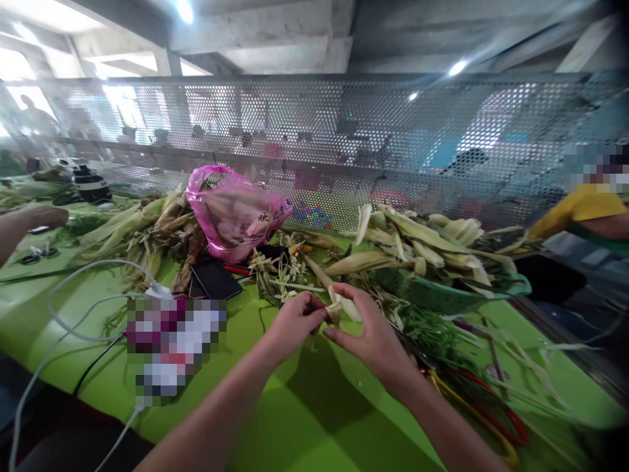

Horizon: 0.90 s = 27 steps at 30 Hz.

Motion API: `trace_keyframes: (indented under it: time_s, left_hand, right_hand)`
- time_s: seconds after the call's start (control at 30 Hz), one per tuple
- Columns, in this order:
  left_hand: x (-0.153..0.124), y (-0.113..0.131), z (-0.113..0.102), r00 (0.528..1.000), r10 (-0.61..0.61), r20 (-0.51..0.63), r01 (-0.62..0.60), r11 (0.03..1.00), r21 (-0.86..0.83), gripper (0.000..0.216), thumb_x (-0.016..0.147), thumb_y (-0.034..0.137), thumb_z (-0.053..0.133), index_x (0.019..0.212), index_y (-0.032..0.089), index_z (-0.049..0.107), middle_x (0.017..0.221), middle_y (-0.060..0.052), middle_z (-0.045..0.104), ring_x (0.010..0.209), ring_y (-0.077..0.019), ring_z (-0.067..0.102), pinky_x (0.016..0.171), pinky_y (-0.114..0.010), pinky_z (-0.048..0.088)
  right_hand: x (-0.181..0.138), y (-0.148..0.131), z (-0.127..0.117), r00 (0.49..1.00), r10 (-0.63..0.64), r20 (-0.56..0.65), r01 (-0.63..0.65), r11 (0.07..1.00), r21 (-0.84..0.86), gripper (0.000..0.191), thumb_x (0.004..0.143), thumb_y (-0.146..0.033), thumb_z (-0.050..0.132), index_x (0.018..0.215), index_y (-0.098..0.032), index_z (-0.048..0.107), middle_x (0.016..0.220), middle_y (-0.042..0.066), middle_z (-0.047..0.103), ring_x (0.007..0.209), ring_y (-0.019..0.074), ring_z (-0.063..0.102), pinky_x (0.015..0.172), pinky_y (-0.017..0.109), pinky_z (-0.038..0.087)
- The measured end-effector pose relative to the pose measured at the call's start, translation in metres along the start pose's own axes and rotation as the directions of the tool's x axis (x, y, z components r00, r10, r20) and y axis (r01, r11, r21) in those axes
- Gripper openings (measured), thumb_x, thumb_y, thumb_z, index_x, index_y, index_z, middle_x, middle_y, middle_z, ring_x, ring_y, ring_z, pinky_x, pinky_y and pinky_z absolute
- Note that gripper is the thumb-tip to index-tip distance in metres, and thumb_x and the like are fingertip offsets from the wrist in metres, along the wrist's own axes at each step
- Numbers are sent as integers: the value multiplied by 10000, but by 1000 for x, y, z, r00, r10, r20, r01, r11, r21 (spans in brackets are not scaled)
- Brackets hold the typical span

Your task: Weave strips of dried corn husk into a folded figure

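Note:
In front of me, above the green table, a pale strip of corn husk is folded or rolled between my hands. My left hand pinches its small bunched end between thumb and fingers. My right hand curves around the other side, its index finger on the husk and its thumb lower down. Just beyond lie a small heap of husk scraps and a long dry husk. To the right, a green basket is piled with corn husks.
A pink plastic bag stands at the back, with a phone before it. White cables cross the left side. Scissors with red and yellow handles lie right. A perforated metal screen rises behind. Other people's arms show at both sides.

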<state>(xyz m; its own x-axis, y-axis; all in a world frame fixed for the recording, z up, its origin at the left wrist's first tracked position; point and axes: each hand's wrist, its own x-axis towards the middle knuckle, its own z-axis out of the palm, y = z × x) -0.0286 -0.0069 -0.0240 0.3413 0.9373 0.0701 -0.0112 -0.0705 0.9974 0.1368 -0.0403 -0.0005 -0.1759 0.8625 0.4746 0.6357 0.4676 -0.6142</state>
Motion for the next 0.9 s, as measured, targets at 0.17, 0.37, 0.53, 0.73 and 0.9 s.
trace_keyframes:
  time_s: [0.17, 0.37, 0.53, 0.73, 0.9]
  left_hand:
    - [-2, -1, 1, 998, 65, 14, -66, 991, 116, 94, 750, 226, 617, 788, 140, 610, 745, -8, 609, 690, -124, 527, 654, -241, 410]
    - [-3, 5, -5, 985, 167, 50, -174, 943, 283, 159, 781, 217, 603, 873, 153, 716, 863, -48, 656, 839, -173, 592, 783, -276, 454]
    - [-3, 8, -13, 964, 226, 138, -263, 872, 413, 312, 828, 140, 484, 1009, 214, 727, 878, -46, 602, 889, -179, 565, 829, -291, 443]
    - [-8, 16, -12, 941, 284, 182, -336, 740, 583, 274, 889, 252, 472, 995, 234, 725, 936, -66, 609, 946, -208, 527, 880, -338, 395]
    - [-11, 20, -2, 936, 229, 267, -347, 723, 597, 267, 914, 280, 436, 841, 185, 674, 905, -69, 649, 920, -209, 538, 879, -338, 382]
  right_hand:
    - [0, 2, 7, 1000, -25, 1, 25, 984, -175, 407, 731, -325, 745, 1109, -240, 624, 1114, 83, 668, 1098, 302, 551, 926, 445, 405]
    - [1, 5, 3, 1000, -16, -10, 14, 981, -195, 222, 755, -322, 731, 935, -218, 654, 950, 73, 687, 972, 286, 573, 856, 411, 409]
    - [2, 6, -5, 996, 64, -63, -67, 997, -45, 164, 816, -351, 661, 922, -226, 654, 872, 51, 655, 860, 241, 582, 783, 358, 445]
    - [2, 0, -7, 996, 45, -79, -52, 995, -85, 105, 794, -276, 672, 881, -224, 643, 845, 45, 641, 850, 234, 579, 767, 345, 447]
    - [-2, -6, -1, 994, -112, -3, 106, 942, -318, 161, 791, -178, 643, 944, -224, 629, 926, 67, 672, 982, 278, 549, 863, 412, 388]
